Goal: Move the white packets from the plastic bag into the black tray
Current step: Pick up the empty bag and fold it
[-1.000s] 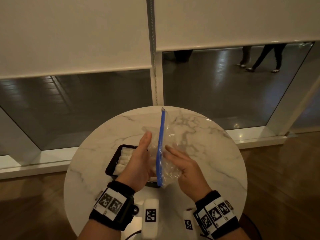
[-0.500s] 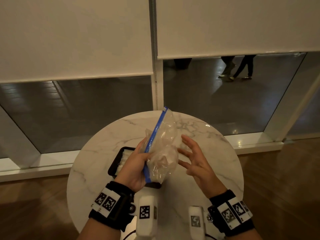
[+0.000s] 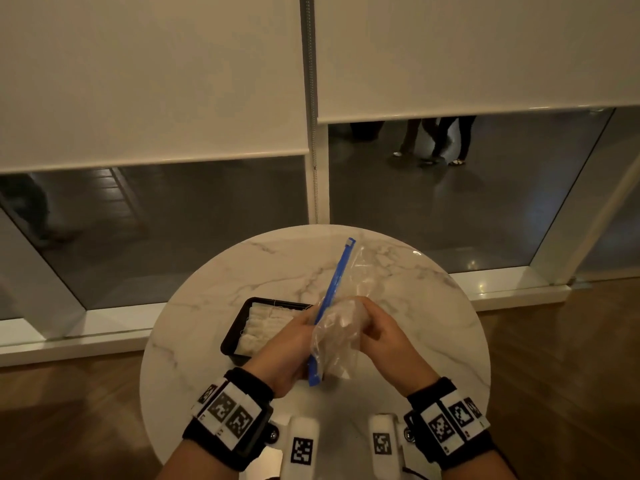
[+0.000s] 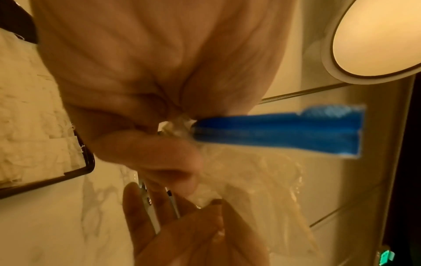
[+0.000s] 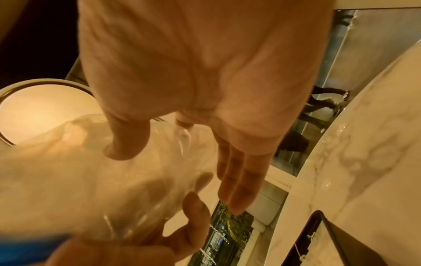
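Both hands hold a clear plastic bag (image 3: 337,341) with a blue zip strip (image 3: 332,296) above the round marble table (image 3: 415,306). My left hand (image 3: 308,322) pinches the bag at the zip strip (image 4: 273,133). From the right, my right hand (image 3: 363,315) grips the bag's clear side (image 5: 91,180), with its thumb (image 5: 127,140) pressed into the film. A pale lump (image 3: 346,317) shows through the bag between the hands. The black tray (image 3: 230,336) lies left of the hands, with white packets (image 3: 263,323) in it. My left hand hides the tray's near right corner.
Two white marker-tagged devices (image 3: 303,445) (image 3: 382,441) sit at the table's near edge. Bare marble lies right of and beyond the hands. Behind the table is a glass wall with roller blinds, and people's legs (image 3: 436,140) show beyond it.
Half a second ago the right hand was spread apart from the bag; now it has closed on the bag's side. The left hand kept hold of the zip strip.
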Demonstrator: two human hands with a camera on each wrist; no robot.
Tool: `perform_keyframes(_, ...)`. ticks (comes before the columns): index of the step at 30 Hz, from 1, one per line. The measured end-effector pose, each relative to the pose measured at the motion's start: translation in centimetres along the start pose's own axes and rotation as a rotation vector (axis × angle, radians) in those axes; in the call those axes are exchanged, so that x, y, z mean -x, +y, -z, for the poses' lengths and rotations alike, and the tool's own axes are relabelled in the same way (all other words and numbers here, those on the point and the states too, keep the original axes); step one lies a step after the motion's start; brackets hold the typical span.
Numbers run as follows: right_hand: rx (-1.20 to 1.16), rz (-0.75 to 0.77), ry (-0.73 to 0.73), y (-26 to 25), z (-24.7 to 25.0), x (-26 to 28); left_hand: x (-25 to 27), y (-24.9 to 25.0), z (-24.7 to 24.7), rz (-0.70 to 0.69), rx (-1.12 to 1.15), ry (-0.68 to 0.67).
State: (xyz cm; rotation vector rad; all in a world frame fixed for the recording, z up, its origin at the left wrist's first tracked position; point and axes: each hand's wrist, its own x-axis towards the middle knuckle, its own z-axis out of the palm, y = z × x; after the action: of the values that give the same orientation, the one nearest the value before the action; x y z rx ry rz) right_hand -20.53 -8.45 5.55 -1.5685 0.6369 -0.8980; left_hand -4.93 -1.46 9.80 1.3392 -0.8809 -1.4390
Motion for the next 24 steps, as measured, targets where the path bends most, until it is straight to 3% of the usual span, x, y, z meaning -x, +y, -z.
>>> perform_keyframes(2,-0.01,0.015,0.078,0.4,0.1,-0.3,-0.4,0.1,-0.2,0.0,-0.008,-0.01)
perform_keyframes(6,-0.076,-0.028,0.241,1.4,1.3,-0.8,-1.3,-0.6,-0.4,-0.017,0.199,-0.027)
perform_keyframes(9,-0.07,-0.056,0.296,2.0,2.9,-1.0,-2.5,-0.9,-1.9,-0.072,0.115,-0.094)
perform_keyframes(13,-0.117,-0.048,0.301,1.6,5.3,-0.6,-4.7,-0.6,-4.5,-0.137,-0.001,-0.043)
perform_keyframes(16,-0.45,-0.064,0.278,2.1,8.3,0.3,-7.3,-0.2,-6.5,-0.178,-0.078,0.003)
perform_keyframes(19,-0.713,-0.076,0.38,3.7,12.3,1.3,-10.5,-0.2,-9.4,-0.17,-0.15,-0.024)
perform_keyframes(24,-0.457,-0.16,0.488,5.4,18.2,2.6,-15.7,-1.8,-15.8,-0.15,-0.248,-0.098)
